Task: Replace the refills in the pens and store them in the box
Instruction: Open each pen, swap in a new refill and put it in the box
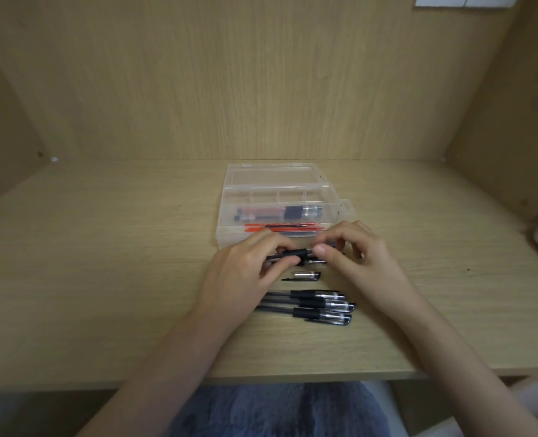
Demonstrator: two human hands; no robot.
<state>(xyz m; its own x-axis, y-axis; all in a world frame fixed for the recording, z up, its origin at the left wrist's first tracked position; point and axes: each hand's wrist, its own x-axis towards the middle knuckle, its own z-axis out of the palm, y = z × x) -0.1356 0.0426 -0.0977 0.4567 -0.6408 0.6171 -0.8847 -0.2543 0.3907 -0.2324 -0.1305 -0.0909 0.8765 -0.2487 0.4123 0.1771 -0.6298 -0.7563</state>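
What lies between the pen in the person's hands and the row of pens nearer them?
A loose pen cap lies on the desk there, apart from both the held pen and the row of pens, seen in the head view.

Wooden desk (103, 279) carries an open clear box (280, 188), 1 loose cap (305, 275) and 3 capped pens (321, 303)
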